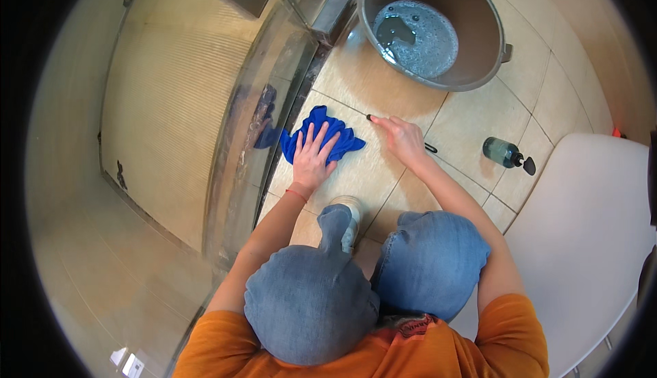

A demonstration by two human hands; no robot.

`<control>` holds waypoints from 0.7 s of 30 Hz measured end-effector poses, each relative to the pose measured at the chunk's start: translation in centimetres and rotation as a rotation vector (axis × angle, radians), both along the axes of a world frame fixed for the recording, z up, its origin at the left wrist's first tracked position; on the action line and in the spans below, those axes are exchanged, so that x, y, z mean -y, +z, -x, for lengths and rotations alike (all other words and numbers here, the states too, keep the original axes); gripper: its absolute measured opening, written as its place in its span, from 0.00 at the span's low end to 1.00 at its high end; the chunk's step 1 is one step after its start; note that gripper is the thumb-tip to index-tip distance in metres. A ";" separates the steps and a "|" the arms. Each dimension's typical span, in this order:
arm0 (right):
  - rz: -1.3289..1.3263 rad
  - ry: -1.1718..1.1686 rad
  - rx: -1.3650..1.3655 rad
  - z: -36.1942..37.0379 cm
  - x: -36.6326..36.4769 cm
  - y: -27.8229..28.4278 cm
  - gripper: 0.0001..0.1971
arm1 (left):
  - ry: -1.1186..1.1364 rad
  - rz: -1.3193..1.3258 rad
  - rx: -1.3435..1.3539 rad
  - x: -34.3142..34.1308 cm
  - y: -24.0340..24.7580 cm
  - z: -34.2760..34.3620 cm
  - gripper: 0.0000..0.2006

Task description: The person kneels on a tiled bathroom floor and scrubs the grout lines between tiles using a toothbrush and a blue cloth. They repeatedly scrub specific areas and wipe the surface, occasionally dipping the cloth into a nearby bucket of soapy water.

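A: Eyes on the blue cloth (350,140), down on the tiled floor (472,128), right alongside the dark strip at the foot of the glass panel (239,152)!

B: And what a colour, a deep, saturated blue! It lies crumpled, ridged with folds, one peak sticking up past the fingertips and a loose, pointed corner trailing out to the right.

A: The left hand (313,160) presses on it from above, palm down, fingers fanned wide across the fabric (a thin red band circles that wrist, by the way).

B: Over to the right hand (405,140)! Fingers drawn in narrow around a slim dark tool (430,148), index finger stretched along it.

A: What sort of tool?

B: Cannot tell! The hand hides its middle; one dark tip pokes out near the cloth, a black end shows on the other side.

A: Up ahead stands the big brown bucket (475,29), foamy water (438,39) inside, and off to the right a dark green pump bottle (501,152) lies tipped on the tiles.
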State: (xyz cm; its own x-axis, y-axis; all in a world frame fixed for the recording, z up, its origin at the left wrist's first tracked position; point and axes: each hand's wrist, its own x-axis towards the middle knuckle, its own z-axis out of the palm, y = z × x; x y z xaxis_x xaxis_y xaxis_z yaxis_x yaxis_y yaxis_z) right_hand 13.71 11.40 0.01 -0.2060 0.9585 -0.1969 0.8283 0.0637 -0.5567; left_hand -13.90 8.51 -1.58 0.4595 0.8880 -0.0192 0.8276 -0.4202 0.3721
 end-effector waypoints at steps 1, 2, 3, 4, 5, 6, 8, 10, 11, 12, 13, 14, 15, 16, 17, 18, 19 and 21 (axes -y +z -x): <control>-0.040 0.011 -0.029 0.6 -0.3 -0.3 0.26 | 0.006 0.014 0.000 0.2 0.1 0.0 0.41; -0.087 0.011 -0.054 1.4 -1.2 -0.6 0.26 | 0.001 0.021 0.005 0.0 0.1 -0.3 0.41; -0.136 0.012 -0.080 2.3 -2.3 -1.0 0.26 | -0.002 0.026 0.008 -0.3 0.0 -0.4 0.41; -0.136 0.021 -0.084 3.3 -3.4 -1.2 0.26 | -0.004 0.023 0.013 -0.4 0.0 -0.6 0.41; -0.135 0.034 -0.092 4.5 -4.6 -1.6 0.27 | -0.002 0.021 0.015 -0.4 -0.1 -0.5 0.40; -0.134 0.045 -0.100 5.1 -5.2 -1.8 0.27 | -0.001 0.019 0.018 -0.3 -0.2 -0.4 0.40; -0.164 0.063 -0.123 4.5 -4.3 -1.8 0.27 | 0.004 0.024 0.014 0.0 -0.3 -0.2 0.40; -0.152 0.074 -0.128 2.8 -2.3 -1.2 0.27 | 0.008 0.030 0.017 -0.1 -0.1 -0.1 0.40; -0.115 0.063 -0.110 2.0 -1.8 -1.1 0.27 | 0.008 0.040 0.021 -0.2 -0.1 -0.1 0.40; -0.081 0.051 -0.095 1.5 -1.2 -1.1 0.27 | 0.007 0.049 0.023 -0.3 -0.1 -0.1 0.40; -0.046 0.039 -0.079 1.3 -1.1 -1.3 0.27 | 0.007 0.058 0.025 -0.3 -0.1 0.0 0.40; -0.094 0.034 -0.103 1.9 -1.5 -1.3 0.27 | 0.007 0.052 0.025 -0.2 0.0 0.0 0.40; -0.145 0.024 -0.124 2.9 -2.5 -1.5 0.27 | 0.002 0.044 0.027 -0.3 -0.2 -0.1 0.40; -0.197 0.013 -0.145 3.7 -3.4 -1.6 0.26 | -0.004 0.036 0.029 -0.3 -0.2 -0.2 0.40; -0.206 0.021 -0.143 4.4 -4.2 -2.0 0.26 | -0.004 0.033 0.028 -0.3 -0.3 -0.2 0.40; -0.216 0.028 -0.140 4.9 -4.9 -2.3 0.26 | -0.006 0.030 0.027 -0.3 -0.3 -0.3 0.40; -0.226 0.033 -0.135 5.2 -5.2 -2.4 0.26 | -0.009 0.028 0.028 -0.4 -0.3 -0.3 0.40; -0.193 0.033 -0.122 3.8 -3.6 -2.1 0.25 | -0.001 0.035 0.029 -0.2 -0.3 -0.1 0.40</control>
State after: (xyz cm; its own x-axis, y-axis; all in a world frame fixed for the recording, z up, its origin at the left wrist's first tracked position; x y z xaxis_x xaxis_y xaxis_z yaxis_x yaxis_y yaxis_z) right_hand 9.91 14.97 -2.11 -0.2486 0.9685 0.0173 0.7514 0.2041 -0.6274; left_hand -13.85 8.75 -1.83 0.4615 0.8864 -0.0369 0.8159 -0.4077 0.4101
